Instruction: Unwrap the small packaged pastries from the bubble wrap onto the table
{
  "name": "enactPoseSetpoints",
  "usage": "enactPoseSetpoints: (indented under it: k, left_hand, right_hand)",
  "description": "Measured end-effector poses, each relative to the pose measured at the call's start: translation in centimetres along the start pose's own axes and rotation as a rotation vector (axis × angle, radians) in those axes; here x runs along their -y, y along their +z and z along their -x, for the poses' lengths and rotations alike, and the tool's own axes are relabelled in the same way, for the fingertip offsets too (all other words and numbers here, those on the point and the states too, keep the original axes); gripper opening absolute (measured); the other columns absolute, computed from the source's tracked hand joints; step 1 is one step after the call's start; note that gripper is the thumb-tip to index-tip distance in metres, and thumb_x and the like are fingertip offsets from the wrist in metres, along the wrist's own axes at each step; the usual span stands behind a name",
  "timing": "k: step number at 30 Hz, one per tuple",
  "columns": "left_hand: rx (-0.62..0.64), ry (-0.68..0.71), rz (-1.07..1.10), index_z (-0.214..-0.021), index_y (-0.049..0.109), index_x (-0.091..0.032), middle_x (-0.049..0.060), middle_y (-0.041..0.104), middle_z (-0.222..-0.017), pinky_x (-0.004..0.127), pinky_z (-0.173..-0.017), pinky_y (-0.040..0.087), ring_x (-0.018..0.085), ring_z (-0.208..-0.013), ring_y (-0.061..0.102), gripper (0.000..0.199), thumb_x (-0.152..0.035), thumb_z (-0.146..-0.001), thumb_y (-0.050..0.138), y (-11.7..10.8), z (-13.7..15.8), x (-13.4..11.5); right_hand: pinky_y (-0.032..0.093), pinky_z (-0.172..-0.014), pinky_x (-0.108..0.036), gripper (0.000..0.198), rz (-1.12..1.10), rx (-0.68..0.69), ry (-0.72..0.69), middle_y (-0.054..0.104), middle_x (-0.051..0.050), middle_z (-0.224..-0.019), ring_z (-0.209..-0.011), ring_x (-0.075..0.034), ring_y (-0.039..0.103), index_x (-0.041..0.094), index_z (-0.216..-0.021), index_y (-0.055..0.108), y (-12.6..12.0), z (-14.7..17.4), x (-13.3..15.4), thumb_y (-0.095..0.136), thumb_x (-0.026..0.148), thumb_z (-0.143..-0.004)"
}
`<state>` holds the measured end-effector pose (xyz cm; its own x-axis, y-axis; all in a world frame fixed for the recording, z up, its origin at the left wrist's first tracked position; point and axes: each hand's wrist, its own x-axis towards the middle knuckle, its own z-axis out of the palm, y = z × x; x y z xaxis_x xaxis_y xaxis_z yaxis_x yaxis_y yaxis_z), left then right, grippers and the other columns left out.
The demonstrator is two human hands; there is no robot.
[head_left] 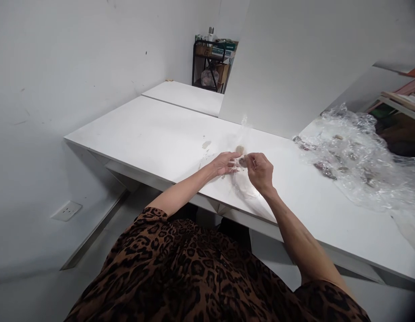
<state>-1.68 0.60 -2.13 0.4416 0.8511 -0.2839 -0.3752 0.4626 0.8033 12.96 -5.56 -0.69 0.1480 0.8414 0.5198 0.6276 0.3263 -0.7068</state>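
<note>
A person stands at the near edge of a table (153,129), both hands over its middle. The left hand (224,163) and right hand (261,170) meet around a small item (242,161), with a clear bag (242,188) hanging under them onto the tabletop. Just behind the hands lies another small piece (240,149), and a smear (206,144) lies to its left. A heap of plastic wrap (355,156) covers the table's right end. A second table (187,96) adjoins the far side. A shelf rack (212,62) stands in the far corner, and a wall socket (66,210) sits low on the left wall.
</note>
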Motion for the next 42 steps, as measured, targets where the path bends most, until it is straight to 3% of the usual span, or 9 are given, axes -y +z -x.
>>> enactPoseSetpoints:
  k: [3, 8, 11, 14, 20, 28, 32, 36, 42]
  left_hand:
    - [-0.022, -0.084, -0.058, -0.087, 0.06, -0.013, 0.005, 0.065, -0.075, 0.034, -0.072, 0.058, 0.015, -0.062, 0.064, 0.009, -0.008, -0.081, 0.064, -0.1, 0.3, -0.2]
    - [-0.078, 0.01, 0.053, -0.098, 0.061, -0.015, 0.008, 0.071, -0.095, 0.037, -0.084, 0.057, 0.016, -0.076, 0.07, 0.019, -0.008, -0.082, 0.057, -0.7, 0.8, -2.1]
    - [-0.022, 0.049, 0.013, -0.104, 0.064, -0.019, 0.008, 0.071, -0.114, 0.036, -0.087, 0.055, 0.016, -0.085, 0.07, 0.022, -0.014, -0.083, 0.059, -0.6, 1.0, -3.4]
    - [0.057, 0.089, -0.08, -0.111, 0.066, -0.022, 0.01, 0.068, -0.127, 0.038, -0.089, 0.054, 0.018, -0.091, 0.071, 0.027, -0.021, -0.084, 0.062, 0.5, 1.0, -4.6]
    - [0.112, 0.246, -0.289, -0.119, 0.068, -0.021, 0.012, 0.071, -0.123, 0.041, -0.094, 0.052, 0.026, -0.101, 0.072, 0.032, -0.031, -0.09, 0.061, 3.7, 0.7, -7.1]
    - [0.102, 0.472, -0.386, -0.126, 0.063, -0.02, 0.006, 0.071, -0.115, 0.035, -0.093, 0.051, 0.028, -0.116, 0.068, 0.035, -0.035, -0.096, 0.055, 4.9, 0.3, -12.1]
    - [0.09, 0.525, -0.395, -0.13, 0.06, -0.019, 0.005, 0.067, -0.12, 0.032, -0.09, 0.052, 0.026, -0.116, 0.069, 0.035, -0.03, -0.098, 0.051, 5.6, 0.6, -14.0]
    - [0.096, 0.549, -0.358, -0.135, 0.057, -0.017, 0.004, 0.062, -0.126, 0.032, -0.089, 0.052, 0.025, -0.115, 0.07, 0.037, -0.026, -0.104, 0.04, 7.2, 1.4, -15.5]
    - [0.203, 0.637, -0.404, -0.149, 0.046, -0.02, 0.001, 0.064, -0.126, 0.028, -0.087, 0.051, 0.02, -0.111, 0.071, 0.047, -0.018, -0.105, 0.029, 11.0, 3.7, -16.8]
  right_hand:
    - [0.043, -0.068, -0.032, 0.031, -0.192, -0.051, 0.153, 0.058, -0.002, -0.077, -0.067, -0.015, 0.047, 0.023, -0.081, 0.061, -0.2, -0.2, -1.0, 0.068, 0.053, -0.082]
    - [0.044, -0.068, -0.03, 0.048, -0.468, -0.155, 0.587, 0.057, -0.001, -0.087, -0.075, -0.015, 0.053, 0.021, -0.089, 0.056, -0.3, -0.5, -4.8, 0.078, 0.054, -0.061]
    - [0.047, -0.09, -0.035, 0.06, -0.358, -0.166, 0.524, 0.06, -0.006, -0.115, -0.104, -0.019, 0.057, 0.022, -0.109, 0.059, -0.2, -0.4, -5.4, 0.076, 0.059, -0.065]
    - [0.046, -0.101, -0.038, 0.066, -0.376, -0.025, 0.425, 0.058, -0.008, -0.131, -0.119, -0.021, 0.055, 0.025, -0.122, 0.058, 0.0, -0.8, -4.1, 0.076, 0.062, -0.07]
    - [0.053, -0.072, -0.033, 0.06, -0.728, 0.205, 0.529, 0.068, -0.002, -0.103, -0.086, -0.018, 0.064, 0.025, -0.109, 0.064, 0.1, -2.6, -2.2, 0.085, 0.054, -0.061]
    - [0.046, -0.059, -0.026, 0.047, -0.685, 0.12, 0.745, 0.064, 0.0, -0.077, -0.068, -0.013, 0.058, 0.02, -0.086, 0.062, 0.1, -1.7, -6.4, 0.086, 0.029, -0.046]
    - [0.044, -0.062, -0.023, 0.039, -0.562, -0.15, 0.697, 0.063, 0.002, -0.089, -0.08, -0.012, 0.056, 0.023, -0.091, 0.062, -0.5, -2.0, -7.1, 0.076, 0.04, -0.059]
    - [0.048, -0.075, -0.027, 0.043, -0.49, -0.267, 0.529, 0.063, -0.001, -0.105, -0.096, -0.016, 0.058, 0.025, -0.1, 0.061, -1.3, -2.5, -5.8, 0.069, 0.056, -0.072]
    - [0.05, -0.093, -0.032, 0.053, -0.568, -0.071, 0.223, 0.064, -0.003, -0.124, -0.118, -0.02, 0.059, 0.03, -0.116, 0.062, -0.6, -2.0, -2.6, 0.074, 0.062, -0.076]
